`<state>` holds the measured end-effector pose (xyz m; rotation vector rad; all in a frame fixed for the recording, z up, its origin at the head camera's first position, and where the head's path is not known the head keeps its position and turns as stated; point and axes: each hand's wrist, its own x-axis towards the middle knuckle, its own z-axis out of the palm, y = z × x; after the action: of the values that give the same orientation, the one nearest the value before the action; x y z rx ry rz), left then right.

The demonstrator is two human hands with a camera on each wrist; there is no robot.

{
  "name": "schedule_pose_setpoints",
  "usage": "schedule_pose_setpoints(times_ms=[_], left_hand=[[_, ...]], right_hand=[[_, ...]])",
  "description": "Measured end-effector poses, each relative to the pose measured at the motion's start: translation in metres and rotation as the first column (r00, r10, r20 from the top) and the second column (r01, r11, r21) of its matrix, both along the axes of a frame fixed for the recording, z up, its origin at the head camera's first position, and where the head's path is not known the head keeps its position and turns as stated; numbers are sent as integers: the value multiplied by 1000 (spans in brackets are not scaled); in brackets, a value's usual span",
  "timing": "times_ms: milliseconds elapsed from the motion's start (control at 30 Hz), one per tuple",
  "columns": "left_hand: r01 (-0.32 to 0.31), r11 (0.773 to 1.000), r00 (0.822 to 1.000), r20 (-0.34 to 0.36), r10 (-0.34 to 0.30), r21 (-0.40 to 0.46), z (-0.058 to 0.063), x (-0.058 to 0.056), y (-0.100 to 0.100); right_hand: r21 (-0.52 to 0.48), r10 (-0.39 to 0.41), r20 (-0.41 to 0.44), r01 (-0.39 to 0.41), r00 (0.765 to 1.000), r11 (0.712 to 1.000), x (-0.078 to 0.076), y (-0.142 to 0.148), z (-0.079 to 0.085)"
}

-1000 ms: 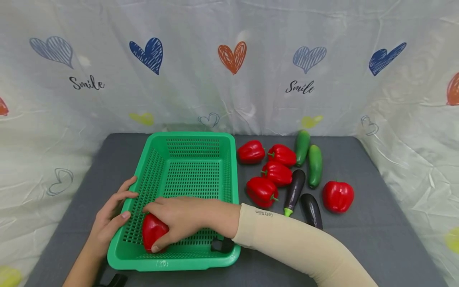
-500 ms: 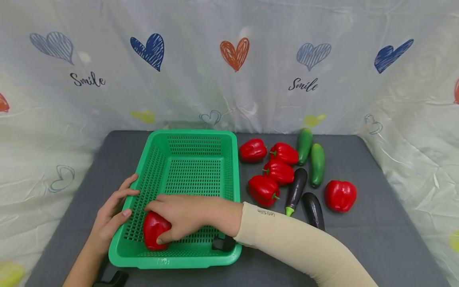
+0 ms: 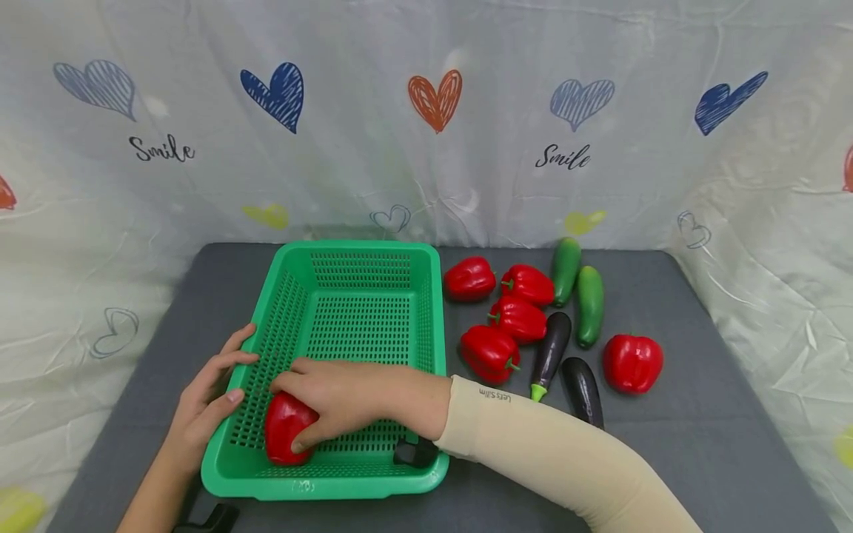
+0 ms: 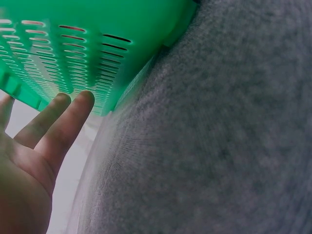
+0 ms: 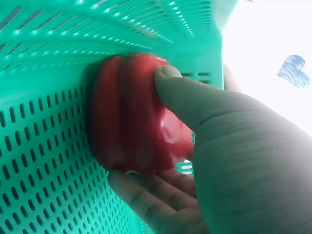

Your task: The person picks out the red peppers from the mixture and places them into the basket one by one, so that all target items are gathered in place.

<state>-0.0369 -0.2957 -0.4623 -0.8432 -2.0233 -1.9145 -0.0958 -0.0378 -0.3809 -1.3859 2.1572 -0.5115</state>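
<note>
In the head view my right hand (image 3: 333, 400) holds a red bell pepper (image 3: 286, 433) in the near left corner of a green perforated basket (image 3: 326, 488). The right wrist view has the thumb on one side of the pepper (image 5: 131, 112) and fingertips on the other, with the pepper against the basket's floor. My left hand (image 3: 203, 407) rests against the basket's left side, thumb and fingertips at the rim. In the left wrist view, two straight fingers of the left hand (image 4: 36, 151) reach along the basket's outer wall (image 4: 73, 53).
Right of the basket lie several more red bell peppers (image 3: 489, 354), two green cucumbers (image 3: 590, 307) and two dark eggplants (image 3: 552, 348). A lone pepper (image 3: 633, 363) sits farther right on the grey cloth (image 3: 706, 444). A printed white curtain (image 3: 493, 200) hangs behind.
The whole head view has shifted slightly. My right hand and the pepper have barely moved inside the basket; the left hand stays at the rim.
</note>
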Motion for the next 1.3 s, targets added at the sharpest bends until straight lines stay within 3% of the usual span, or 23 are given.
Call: schedule_pose_setpoints(times_ms=[833, 1300], left_hand=[[4, 1000, 1000, 7, -4, -16, -3, 2, -2], [-1, 1000, 1000, -7, 1, -11, -2, 2, -1]], right_hand=[[24, -43, -34, 43, 999, 999, -2, 2, 0], [-20, -63, -197, 60, 978, 998, -1, 13, 22]])
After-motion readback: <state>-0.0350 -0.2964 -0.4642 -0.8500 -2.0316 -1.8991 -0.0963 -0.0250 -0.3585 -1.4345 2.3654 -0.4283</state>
